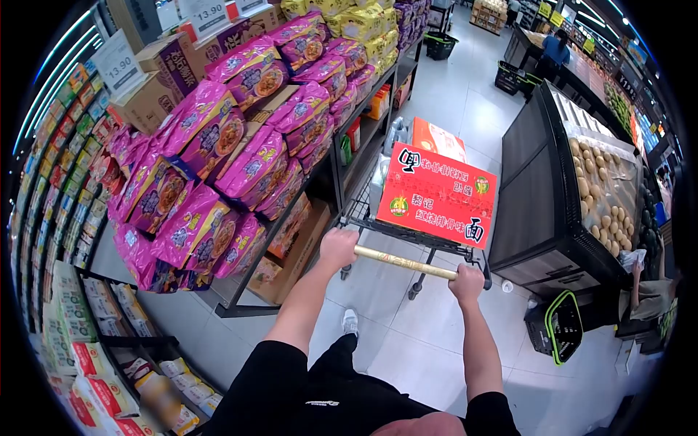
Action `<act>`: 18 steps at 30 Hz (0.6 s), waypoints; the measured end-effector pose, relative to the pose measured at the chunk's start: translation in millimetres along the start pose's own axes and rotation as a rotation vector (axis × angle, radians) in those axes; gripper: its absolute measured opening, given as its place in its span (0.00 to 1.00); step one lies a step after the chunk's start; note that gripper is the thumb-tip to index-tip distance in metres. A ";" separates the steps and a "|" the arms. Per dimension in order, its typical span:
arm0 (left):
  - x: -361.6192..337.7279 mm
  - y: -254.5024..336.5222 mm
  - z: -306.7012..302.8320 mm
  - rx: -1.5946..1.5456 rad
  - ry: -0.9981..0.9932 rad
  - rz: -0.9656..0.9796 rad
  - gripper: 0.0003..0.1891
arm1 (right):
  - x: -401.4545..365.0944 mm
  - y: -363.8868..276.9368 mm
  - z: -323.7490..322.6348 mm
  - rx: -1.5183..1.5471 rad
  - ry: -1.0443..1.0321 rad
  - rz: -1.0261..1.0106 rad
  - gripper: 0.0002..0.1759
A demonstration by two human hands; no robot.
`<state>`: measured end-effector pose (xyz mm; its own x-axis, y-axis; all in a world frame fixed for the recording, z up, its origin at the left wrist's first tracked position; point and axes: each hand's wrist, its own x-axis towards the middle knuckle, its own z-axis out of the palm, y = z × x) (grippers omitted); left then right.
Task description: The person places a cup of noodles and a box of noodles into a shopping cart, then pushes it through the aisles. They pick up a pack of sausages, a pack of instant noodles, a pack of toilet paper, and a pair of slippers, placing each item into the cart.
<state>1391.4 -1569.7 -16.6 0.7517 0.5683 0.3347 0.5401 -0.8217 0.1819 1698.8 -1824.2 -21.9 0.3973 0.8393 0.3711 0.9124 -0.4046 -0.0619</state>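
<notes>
Both hands grip the pale handlebar (403, 261) of a shopping cart (356, 211). My left hand (339, 248) is wrapped round its left end, close to the shelf of noodle packs. My right hand (467, 282) closes round the right end. On the cart, just beyond the bar, rests a red carton (438, 195) with Chinese lettering. Behind it stands an orange-and-white box (438, 139), partly covered by the carton. Some clear plastic items sit at the cart's left side, too hidden to name.
Purple noodle packs (254, 163) are heaped on a shelf to the left. A dark stand of potatoes (607, 182) is on the right. Below it, a black basket with a green rim (563, 327) is on the floor beside a person's arm (635, 287). Another person (556, 49) is farther ahead.
</notes>
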 end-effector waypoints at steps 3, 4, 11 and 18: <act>34.5 -8.7 11.0 -0.001 0.000 0.000 0.11 | 31.6 9.6 9.8 -0.019 0.006 -0.008 0.09; 45.1 -12.3 16.6 -0.022 0.047 0.014 0.10 | 42.0 13.5 12.5 -0.023 0.006 -0.008 0.09; 112.0 -29.0 36.8 -0.032 0.097 0.022 0.09 | 103.0 34.8 36.9 -0.014 0.015 0.012 0.09; 170.7 -40.5 58.3 -0.009 0.043 0.006 0.09 | 155.1 58.6 60.4 -0.009 0.030 0.013 0.09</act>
<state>1519.9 -1436.8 -20.7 0.7378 0.5612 0.3752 0.5321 -0.8255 0.1882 1819.8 -1695.8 -24.0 0.4063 0.8224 0.3982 0.9061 -0.4190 -0.0591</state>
